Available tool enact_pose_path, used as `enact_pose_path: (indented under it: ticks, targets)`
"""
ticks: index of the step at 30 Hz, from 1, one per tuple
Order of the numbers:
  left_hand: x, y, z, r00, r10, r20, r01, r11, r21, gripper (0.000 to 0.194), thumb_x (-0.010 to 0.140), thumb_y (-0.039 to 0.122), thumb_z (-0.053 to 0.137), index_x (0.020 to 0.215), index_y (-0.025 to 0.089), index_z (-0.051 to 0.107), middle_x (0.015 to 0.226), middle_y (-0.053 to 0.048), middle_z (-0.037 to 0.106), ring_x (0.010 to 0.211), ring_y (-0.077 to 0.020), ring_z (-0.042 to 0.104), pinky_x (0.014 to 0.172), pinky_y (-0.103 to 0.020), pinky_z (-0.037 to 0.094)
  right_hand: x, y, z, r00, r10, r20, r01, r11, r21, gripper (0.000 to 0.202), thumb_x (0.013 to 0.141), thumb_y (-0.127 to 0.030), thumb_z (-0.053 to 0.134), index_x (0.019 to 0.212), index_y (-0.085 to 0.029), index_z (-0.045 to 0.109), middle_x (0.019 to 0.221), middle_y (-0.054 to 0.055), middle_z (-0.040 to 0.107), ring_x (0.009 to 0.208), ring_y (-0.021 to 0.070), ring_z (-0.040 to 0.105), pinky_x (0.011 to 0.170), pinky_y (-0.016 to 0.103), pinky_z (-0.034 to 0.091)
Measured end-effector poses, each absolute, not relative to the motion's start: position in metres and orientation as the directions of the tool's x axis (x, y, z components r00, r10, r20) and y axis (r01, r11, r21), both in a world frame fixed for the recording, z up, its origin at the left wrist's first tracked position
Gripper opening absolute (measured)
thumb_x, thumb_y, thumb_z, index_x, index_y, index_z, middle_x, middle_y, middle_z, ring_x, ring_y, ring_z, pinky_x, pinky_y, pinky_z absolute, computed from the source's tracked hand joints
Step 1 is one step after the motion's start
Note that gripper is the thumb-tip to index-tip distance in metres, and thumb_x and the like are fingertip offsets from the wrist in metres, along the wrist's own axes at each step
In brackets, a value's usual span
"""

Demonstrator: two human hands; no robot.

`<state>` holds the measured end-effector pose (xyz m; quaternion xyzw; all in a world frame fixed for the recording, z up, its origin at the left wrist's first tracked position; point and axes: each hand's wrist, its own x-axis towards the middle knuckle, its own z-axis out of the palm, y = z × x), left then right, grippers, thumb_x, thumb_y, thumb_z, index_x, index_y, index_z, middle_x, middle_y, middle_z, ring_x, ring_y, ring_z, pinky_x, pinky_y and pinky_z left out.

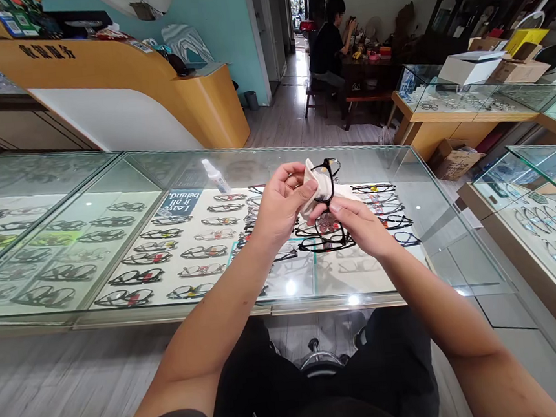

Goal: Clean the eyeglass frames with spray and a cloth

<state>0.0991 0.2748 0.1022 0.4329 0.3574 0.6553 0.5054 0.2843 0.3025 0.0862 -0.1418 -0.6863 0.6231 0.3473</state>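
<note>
Above the glass display case [286,298], my left hand [282,201] is closed on a white cleaning cloth [323,184], its thumb pressing the cloth against one lens of a pair of black-framed eyeglasses [330,177]. My right hand [361,226] pinches the eyeglasses near the bridge between thumb and fingers. The frame is held upright on its side, one lens partly covered by the cloth. Part of the far fingers is hidden behind the cloth and frame. A white spray bottle [215,176] stands on the case to the left of my hands.
Rows of eyeglasses [204,252] lie inside the case, beside a blue printed card [183,204]. An orange-and-white counter [213,104] stands beyond at left. More display cases [547,224] and boxes [472,67] are at right. A person [329,48] sits at a far table.
</note>
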Motion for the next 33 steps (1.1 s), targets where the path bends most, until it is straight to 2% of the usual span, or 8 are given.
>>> enact_pose_path:
  ticks: [3,6,13,18,21,25,29,33]
  targets:
    - [0.097,0.273,0.1,0.031,0.979,0.2,-0.258,-0.186,0.948,0.046,0.086,0.057,0.089,0.105,0.022,0.066,0.069,0.004,0.065,0.047,-0.009,0.052,0.046,-0.025,0.043,0.287,0.305,0.088,-0.716,0.633,0.296,-0.205,0.215,-0.955,0.048,0.108,-0.063,0.057,0.104,-0.021,0.082,0.102,0.008,0.075,0.09,0.0226,0.061,0.088,0.036,0.051]
    - [0.096,0.272,0.098,0.103,0.974,0.204,-0.195,-0.181,0.964,0.045,0.093,0.064,0.079,0.097,0.022,0.065,0.058,0.005,0.059,0.048,-0.0104,0.052,0.051,-0.025,0.045,0.288,0.308,0.089,-0.724,0.632,0.275,-0.192,0.198,-0.961,0.05,0.107,-0.065,0.057,0.103,-0.022,0.083,0.101,0.008,0.076,0.09,0.0233,0.063,0.089,0.037,0.052]
    - [0.092,0.274,0.098,0.266,0.937,0.227,-0.271,-0.153,0.95,0.047,0.091,0.061,0.082,0.101,0.023,0.058,0.061,0.004,0.063,0.048,-0.0128,0.056,0.057,-0.029,0.052,0.285,0.307,0.088,-0.76,0.617,0.203,-0.252,0.009,-0.968,0.048,0.104,-0.062,0.065,0.098,-0.018,0.084,0.098,0.009,0.08,0.086,0.0209,0.067,0.085,0.034,0.055]
    - [0.092,0.282,0.123,0.078,0.951,0.299,-0.203,-0.279,0.939,0.049,0.079,0.054,0.096,0.095,0.021,0.062,0.065,0.002,0.065,0.056,-0.0138,0.061,0.06,-0.029,0.052,0.292,0.326,0.123,-0.755,0.622,0.209,-0.21,0.073,-0.975,0.039,0.1,-0.054,0.074,0.097,-0.017,0.086,0.102,0.009,0.081,0.095,0.0209,0.071,0.087,0.033,0.058]
    - [0.094,0.294,0.156,-0.037,0.944,0.326,-0.183,-0.328,0.927,0.056,0.068,0.044,0.104,0.101,0.019,0.068,0.077,-0.001,0.068,0.07,-0.0209,0.074,0.064,-0.032,0.056,0.302,0.343,0.167,-0.81,0.542,0.225,-0.159,0.168,-0.973,0.031,0.1,-0.044,0.076,0.101,-0.015,0.087,0.097,0.008,0.081,0.095,0.0212,0.074,0.092,0.037,0.06]
    - [0.099,0.31,0.196,-0.066,0.89,0.452,-0.188,-0.456,0.87,0.049,0.073,0.033,0.102,0.103,0.018,0.067,0.088,-0.001,0.067,0.093,-0.0272,0.08,0.073,-0.034,0.061,0.311,0.349,0.222,-0.79,0.555,0.262,-0.134,0.261,-0.956,0.022,0.1,-0.032,0.078,0.092,-0.013,0.086,0.092,0.005,0.08,0.092,0.0206,0.077,0.082,0.034,0.062]
    - [0.104,0.317,0.205,-0.12,0.803,0.583,-0.096,-0.594,0.799,0.042,0.08,0.042,0.097,0.096,0.018,0.066,0.088,0.0,0.065,0.101,-0.0248,0.078,0.076,-0.03,0.059,0.31,0.344,0.24,-0.766,0.579,0.279,-0.091,0.333,-0.939,0.023,0.1,-0.026,0.075,0.082,-0.015,0.083,0.086,0.002,0.079,0.092,0.0198,0.077,0.078,0.031,0.063]
    - [0.101,0.324,0.197,-0.202,0.782,0.59,-0.071,-0.613,0.787,0.042,0.089,0.058,0.087,0.092,0.02,0.068,0.082,-0.002,0.066,0.093,-0.0218,0.076,0.071,-0.028,0.058,0.303,0.349,0.233,-0.761,0.583,0.284,-0.105,0.322,-0.941,0.025,0.101,-0.025,0.075,0.08,-0.014,0.084,0.085,0.004,0.079,0.087,0.0202,0.077,0.078,0.032,0.063]
